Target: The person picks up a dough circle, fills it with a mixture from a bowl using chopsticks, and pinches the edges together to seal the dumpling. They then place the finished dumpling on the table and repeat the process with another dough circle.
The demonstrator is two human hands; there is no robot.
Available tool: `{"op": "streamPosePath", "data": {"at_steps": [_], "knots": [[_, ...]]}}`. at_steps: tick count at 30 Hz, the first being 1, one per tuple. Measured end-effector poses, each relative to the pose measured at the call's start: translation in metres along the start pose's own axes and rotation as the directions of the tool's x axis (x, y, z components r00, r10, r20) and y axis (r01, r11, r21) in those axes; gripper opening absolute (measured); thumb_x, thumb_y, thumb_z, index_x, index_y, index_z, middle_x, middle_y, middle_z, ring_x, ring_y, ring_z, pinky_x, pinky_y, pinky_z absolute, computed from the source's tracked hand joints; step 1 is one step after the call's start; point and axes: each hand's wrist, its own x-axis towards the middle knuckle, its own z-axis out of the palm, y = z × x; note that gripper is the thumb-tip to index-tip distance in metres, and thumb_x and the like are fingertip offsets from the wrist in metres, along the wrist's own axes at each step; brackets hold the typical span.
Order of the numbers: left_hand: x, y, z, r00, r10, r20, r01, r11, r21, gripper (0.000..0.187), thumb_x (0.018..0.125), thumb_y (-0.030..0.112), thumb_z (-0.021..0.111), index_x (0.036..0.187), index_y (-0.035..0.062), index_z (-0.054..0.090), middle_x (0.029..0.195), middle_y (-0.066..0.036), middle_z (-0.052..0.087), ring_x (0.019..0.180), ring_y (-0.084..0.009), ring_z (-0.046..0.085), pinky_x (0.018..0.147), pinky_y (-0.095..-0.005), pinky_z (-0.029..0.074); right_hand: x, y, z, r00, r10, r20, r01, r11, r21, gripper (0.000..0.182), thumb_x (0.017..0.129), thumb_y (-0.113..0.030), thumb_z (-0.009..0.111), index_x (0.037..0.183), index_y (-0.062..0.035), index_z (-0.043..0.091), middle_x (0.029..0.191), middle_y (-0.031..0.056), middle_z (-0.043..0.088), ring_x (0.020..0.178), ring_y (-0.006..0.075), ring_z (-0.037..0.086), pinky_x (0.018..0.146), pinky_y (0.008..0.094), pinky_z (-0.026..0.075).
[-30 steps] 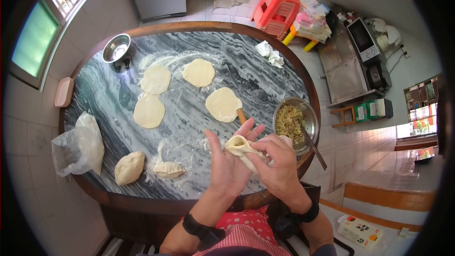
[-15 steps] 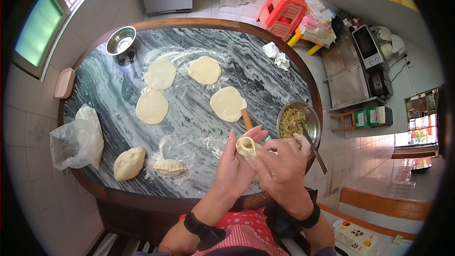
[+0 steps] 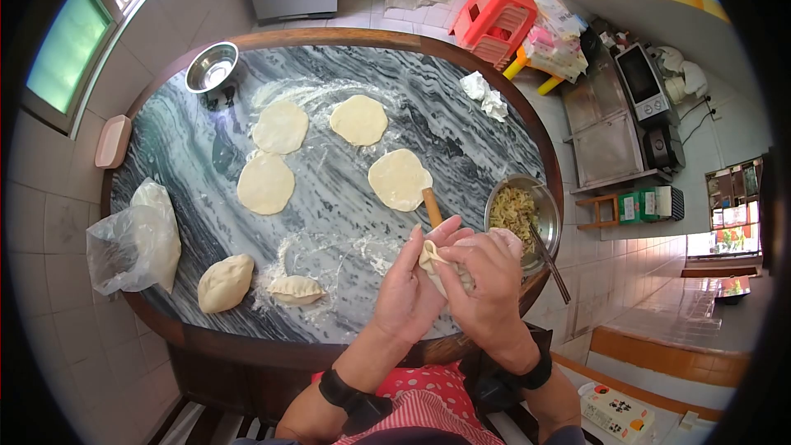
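Note:
My left hand (image 3: 405, 301) cradles a partly folded dumpling (image 3: 441, 266) in its palm and fingers. The fingers of my right hand (image 3: 488, 284) pinch the pleated edge of the same dumpling. Just beyond my hands, a wooden rolling pin (image 3: 432, 207) touches a round dough wrapper (image 3: 398, 180). To the right is a metal bowl of filling (image 3: 514, 213) with chopsticks (image 3: 550, 264) leaning out over its rim. A pleated dumpling (image 3: 296, 289) lies on floured marble at the left, beside a lump of dough (image 3: 225, 283).
More flat wrappers (image 3: 280, 127) lie on the marble table (image 3: 329, 222). A small metal bowl (image 3: 212, 67) stands at the far left, a plastic bag (image 3: 136, 239) at the near left. Crumpled tissue (image 3: 484, 96) is at the far right. Red stools (image 3: 494, 21) stand beyond the table.
My right hand has moved left over the dumpling and covers more of it. The dumpling's open end is now more folded together.

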Motion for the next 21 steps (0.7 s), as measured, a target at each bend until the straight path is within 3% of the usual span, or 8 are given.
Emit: {"op": "streamPosePath", "data": {"at_steps": [4,6,9,12,16,18,19,21], "knots": [[0.001,0.001,0.000,1.000,-0.008,-0.015,0.008,1.000,-0.013,0.054,0.106,0.040,0.027,0.141,0.0014,0.040,0.138,-0.017,0.049,0.127,-0.0270,0.048,0.111,-0.0422,0.036,-0.006,0.001,0.004,0.998,-0.021,-0.054,0.021,1.000,0.004,0.019,0.070,-0.002,0.075,0.085,-0.0064,0.064,0.086,0.0072,0.063,0.084,0.0279,0.059,0.089,0.0426,0.039],[0.003,0.000,-0.007,1.000,-0.014,0.019,0.015,0.999,-0.050,0.054,0.106,0.040,0.027,0.142,0.0018,0.040,0.138,-0.016,0.049,0.127,-0.0267,0.048,0.111,-0.0424,0.035,-0.007,0.004,0.003,0.999,-0.037,0.000,0.037,0.999,-0.024,0.023,0.073,-0.009,0.075,0.093,-0.0067,0.063,0.088,0.0039,0.062,0.087,0.0246,0.060,0.093,0.0462,0.035],[0.003,0.001,-0.009,0.999,-0.030,0.027,0.033,0.995,-0.096,0.051,0.106,0.038,0.028,0.142,0.0029,0.040,0.137,-0.015,0.050,0.126,-0.0255,0.049,0.110,-0.0423,0.037,0.001,-0.008,-0.007,0.998,-0.003,0.057,0.009,0.995,-0.099,0.030,0.073,-0.014,0.076,0.099,-0.0061,0.063,0.091,0.0058,0.061,0.089,0.0247,0.059,0.093,0.0469,0.035],[0.002,0.005,-0.007,0.995,-0.059,0.077,0.070,0.986,-0.149,0.048,0.106,0.035,0.029,0.141,0.0042,0.041,0.135,-0.014,0.052,0.124,-0.0244,0.051,0.108,-0.0408,0.039,0.011,-0.007,-0.005,0.999,0.011,0.038,-0.010,0.999,-0.036,0.034,0.074,-0.017,0.076,0.104,-0.0058,0.063,0.093,0.0076,0.061,0.092,0.0246,0.058,0.093,0.0472,0.034],[0.004,0.000,-0.027,0.996,-0.003,0.086,0.013,0.993,-0.119,0.047,0.106,0.034,0.030,0.140,0.0036,0.043,0.134,-0.013,0.053,0.124,-0.0235,0.052,0.108,-0.0395,0.039,0.020,-0.007,-0.002,0.993,-0.033,0.112,0.037,0.999,-0.034,0.027,0.076,-0.016,0.073,0.100,-0.0056,0.063,0.094,0.0076,0.061,0.091,0.0249,0.058,0.092,0.0475,0.034],[0.005,0.002,-0.031,0.978,-0.049,0.204,0.091,0.975,-0.205,0.046,0.106,0.033,0.031,0.139,0.0027,0.043,0.134,-0.014,0.053,0.124,-0.0234,0.051,0.108,-0.0383,0.039,0.017,-0.002,0.005,0.989,-0.078,0.122,0.082,0.996,-0.028,0.020,0.076,-0.011,0.071,0.094,-0.0058,0.063,0.091,0.0071,0.061,0.088,0.0256,0.058,0.090,0.0477,0.035],[0.004,0.003,-0.027,0.978,-0.047,0.204,0.090,0.975,-0.205,0.046,0.106,0.033,0.031,0.139,0.0027,0.043,0.134,-0.014,0.053,0.124,-0.0234,0.051,0.108,-0.0383,0.039,0.016,-0.001,0.007,0.989,-0.079,0.123,0.083,0.996,-0.027,0.020,0.076,-0.011,0.071,0.094,-0.0058,0.063,0.091,0.0071,0.061,0.088,0.0256,0.058,0.090,0.0477,0.035],[0.001,0.006,-0.014,0.998,-0.062,0.026,0.064,0.993,-0.104,0.046,0.106,0.033,0.034,0.138,0.0017,0.043,0.134,-0.014,0.053,0.125,-0.0235,0.051,0.107,-0.0381,0.040,0.013,-0.002,0.011,0.995,-0.091,0.042,0.093,0.995,-0.040,0.015,0.076,-0.007,0.070,0.089,-0.0062,0.062,0.088,0.0064,0.061,0.086,0.0260,0.058,0.090,0.0476,0.036]]}}
